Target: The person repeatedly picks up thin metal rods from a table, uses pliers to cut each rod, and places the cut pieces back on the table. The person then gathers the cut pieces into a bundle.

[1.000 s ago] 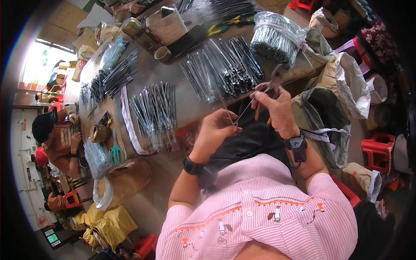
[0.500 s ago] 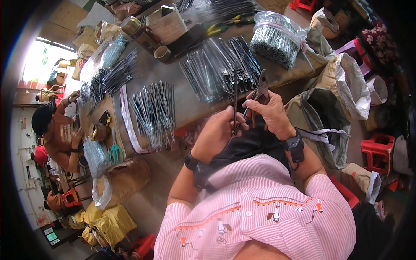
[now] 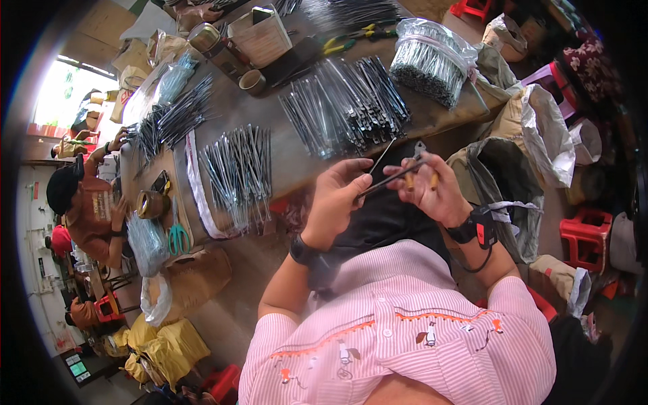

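Note:
My left hand (image 3: 331, 202) pinches a bunch of thin dark metal strips (image 3: 386, 181) between thumb and fingers, just off the table's front edge. One lighter strip (image 3: 383, 155) sticks up from the same grip at a steeper angle. My right hand (image 3: 442, 199) is curled round pliers (image 3: 409, 180) with orange handles, jaws pointing away from me. Its thumb and finger also meet the far end of the dark strips. Beyond my hands lies a wide row of metal strips (image 3: 344, 101) with small blocky ends. Another row (image 3: 237, 169) lies further left.
A bagged bundle of strips (image 3: 432, 61) stands at the table's right. Yellow-handled pliers (image 3: 337, 46), a tape roll (image 3: 252, 82) and teal scissors (image 3: 179, 238) lie about. Open sacks (image 3: 503, 189) stand right. A person (image 3: 88, 202) in a dark cap works at the left.
The strips in my left hand have swung from upright to slanting toward my right hand. My right hand has turned and drawn back, bringing the pliers lower and nearer me.

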Demonstrator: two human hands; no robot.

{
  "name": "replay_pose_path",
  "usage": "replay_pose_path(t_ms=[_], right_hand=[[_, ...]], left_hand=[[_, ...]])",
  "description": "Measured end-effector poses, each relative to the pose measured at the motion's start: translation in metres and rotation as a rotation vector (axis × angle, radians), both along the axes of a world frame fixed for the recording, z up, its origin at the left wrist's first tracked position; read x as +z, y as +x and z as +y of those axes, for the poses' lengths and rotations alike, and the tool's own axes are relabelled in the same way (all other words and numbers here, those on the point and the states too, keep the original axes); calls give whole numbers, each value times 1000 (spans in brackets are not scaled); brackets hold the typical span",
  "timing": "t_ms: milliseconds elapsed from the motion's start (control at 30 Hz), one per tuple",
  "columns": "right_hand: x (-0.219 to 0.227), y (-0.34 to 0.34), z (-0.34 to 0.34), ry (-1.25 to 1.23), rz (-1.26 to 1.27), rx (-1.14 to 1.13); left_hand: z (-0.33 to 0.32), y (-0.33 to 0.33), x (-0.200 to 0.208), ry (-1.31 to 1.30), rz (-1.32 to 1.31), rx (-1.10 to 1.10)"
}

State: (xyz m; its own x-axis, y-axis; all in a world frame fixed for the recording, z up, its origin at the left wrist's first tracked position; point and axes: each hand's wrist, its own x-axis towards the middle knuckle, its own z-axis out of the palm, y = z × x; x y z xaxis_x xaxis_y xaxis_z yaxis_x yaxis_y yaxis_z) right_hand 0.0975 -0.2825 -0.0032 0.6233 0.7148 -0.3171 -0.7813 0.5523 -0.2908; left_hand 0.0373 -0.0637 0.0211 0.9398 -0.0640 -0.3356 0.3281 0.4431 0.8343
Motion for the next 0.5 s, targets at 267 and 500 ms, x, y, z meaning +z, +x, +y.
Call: replay_pose_path(t_ms=[267,500], right_hand=[[6,-21,-12,-577,-679,326],[6,-16,-10,-985,-1148,342]], left_hand=[[-18,-7,13,589,-302,100],[-20,-4,13,697,-342,104]])
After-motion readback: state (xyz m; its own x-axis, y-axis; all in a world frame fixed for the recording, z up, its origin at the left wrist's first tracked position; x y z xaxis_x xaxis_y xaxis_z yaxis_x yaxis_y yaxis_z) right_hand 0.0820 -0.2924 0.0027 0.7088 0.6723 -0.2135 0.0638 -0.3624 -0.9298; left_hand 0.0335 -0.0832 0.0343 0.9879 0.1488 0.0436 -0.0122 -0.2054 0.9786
